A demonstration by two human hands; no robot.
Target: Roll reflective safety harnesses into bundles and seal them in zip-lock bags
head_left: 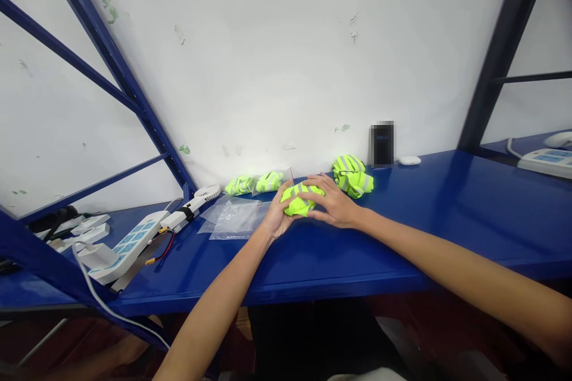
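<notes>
Between my two hands is a folded neon-yellow reflective vest (298,205) with grey stripes, bundled small above the blue shelf. My left hand (277,214) wraps its left side, palm partly beneath it. Over the right side curl the fingers of my right hand (333,205). Just left of my left hand lie flat clear plastic bags (236,218). Behind them rest two more yellow bundles, one (240,185) and another (269,181), which look packed in clear bags. Loose yellow vests (353,175) are heaped behind my right hand.
A white power strip (134,244), a small white fan (206,193) and a red-black cable (167,248) lie at the left. Near the wall stand a blurred black object (382,146) and a white case (410,161). Blue posts (129,89) frame the shelf (429,214).
</notes>
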